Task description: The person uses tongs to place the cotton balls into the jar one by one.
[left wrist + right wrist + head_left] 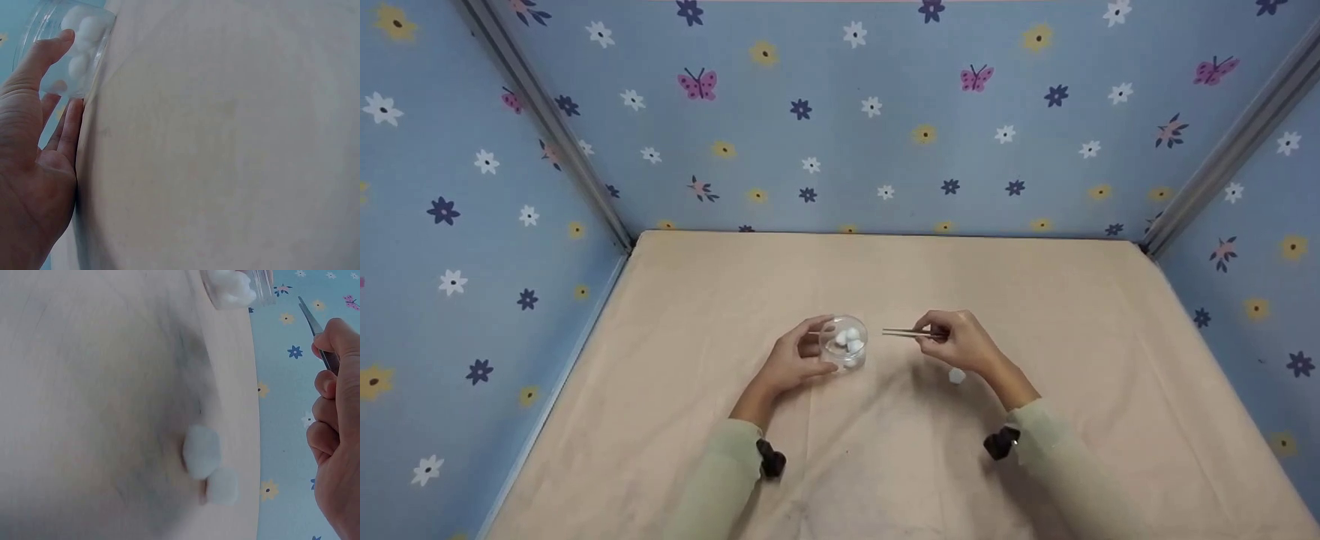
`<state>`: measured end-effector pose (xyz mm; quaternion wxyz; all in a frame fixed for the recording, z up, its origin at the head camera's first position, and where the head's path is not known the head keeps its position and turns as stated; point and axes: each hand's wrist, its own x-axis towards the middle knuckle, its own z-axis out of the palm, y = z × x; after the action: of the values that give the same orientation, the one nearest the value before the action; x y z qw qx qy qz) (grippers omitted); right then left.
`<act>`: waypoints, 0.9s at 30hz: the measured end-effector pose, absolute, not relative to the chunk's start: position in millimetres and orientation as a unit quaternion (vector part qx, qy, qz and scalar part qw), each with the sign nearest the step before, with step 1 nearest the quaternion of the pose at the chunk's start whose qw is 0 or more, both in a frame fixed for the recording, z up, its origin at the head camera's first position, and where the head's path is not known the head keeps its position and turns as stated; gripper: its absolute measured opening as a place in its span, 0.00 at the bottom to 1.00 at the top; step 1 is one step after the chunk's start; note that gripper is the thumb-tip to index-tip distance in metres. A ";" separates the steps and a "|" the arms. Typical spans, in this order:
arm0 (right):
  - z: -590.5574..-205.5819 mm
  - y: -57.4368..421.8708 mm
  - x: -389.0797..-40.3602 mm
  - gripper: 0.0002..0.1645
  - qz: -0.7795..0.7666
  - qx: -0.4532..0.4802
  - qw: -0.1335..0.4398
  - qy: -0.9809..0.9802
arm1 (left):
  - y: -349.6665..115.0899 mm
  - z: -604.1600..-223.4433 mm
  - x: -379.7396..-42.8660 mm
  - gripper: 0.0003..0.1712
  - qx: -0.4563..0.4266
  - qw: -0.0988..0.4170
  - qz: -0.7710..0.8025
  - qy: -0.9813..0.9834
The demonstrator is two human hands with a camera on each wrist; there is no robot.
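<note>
A clear round jar [830,348] stands on the cloth, with several white cotton balls [851,337] inside it. My left hand [790,364] grips the jar from its left side; the thumb [53,49] lies across the wall in the left wrist view. To the right of the jar, my right hand [966,346] pinches a pair of metal tweezers [898,332]. The tweezers point left toward the jar, tips slightly apart with nothing between them. Below the right hand, two loose cotton balls [202,451] lie side by side on the cloth; the head view shows only one.
A beige cloth [720,285] with creases covers the table. Blue patterned panels [840,142] rise at the back and both sides, joined by grey metal posts [547,124]. Dark wrist devices [771,459] sit at both sleeve cuffs.
</note>
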<state>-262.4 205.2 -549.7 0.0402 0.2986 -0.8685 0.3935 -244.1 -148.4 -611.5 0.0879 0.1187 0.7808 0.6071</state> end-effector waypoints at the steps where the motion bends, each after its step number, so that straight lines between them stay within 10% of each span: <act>1: -550.3 207.8 -261.8 0.08 0.395 0.296 0.041 -0.869 | -148.3 -611.4 -244.0 0.51 0.120 0.088 0.608 0.780; 27: -561.2 278.9 -263.6 0.09 0.381 0.240 0.089 -0.889 | -149.4 -613.4 -245.7 0.51 0.121 0.091 0.603 0.783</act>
<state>-263.6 278.9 -561.2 0.0886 0.2404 -0.8885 0.3806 -245.7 -149.4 -613.4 0.0911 0.1211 0.7829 0.6034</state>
